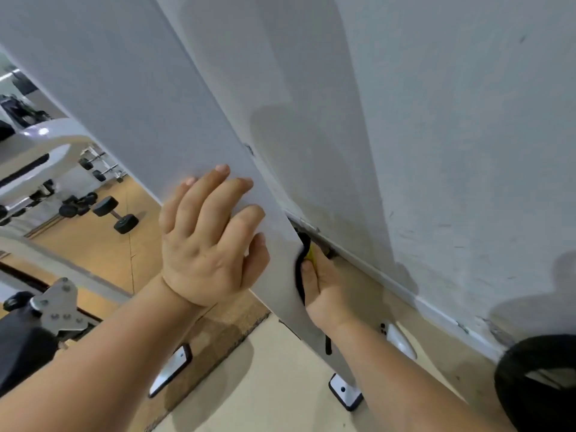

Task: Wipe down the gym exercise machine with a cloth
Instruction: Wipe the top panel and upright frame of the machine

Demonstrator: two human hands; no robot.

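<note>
A wide light-grey panel of the exercise machine (162, 98) runs from the top left down to the floor at centre. My left hand (208, 241) lies flat on its lower part, fingers spread and straight. My right hand (321, 285) reaches behind the panel's right edge, between the machine and the wall, with its fingers curled round a yellow cloth (310, 252). Only a small strip of that cloth shows beside a black trim; most of the hand's fingers are hidden by the panel.
A white wall (436, 135) with a baseboard stands close on the right. Several black dumbbells (115, 215) lie on the wooden floor at left. The machine's black-edged foot plates (344, 391) sit on the beige floor below. A black rounded part (536, 385) fills the lower right corner.
</note>
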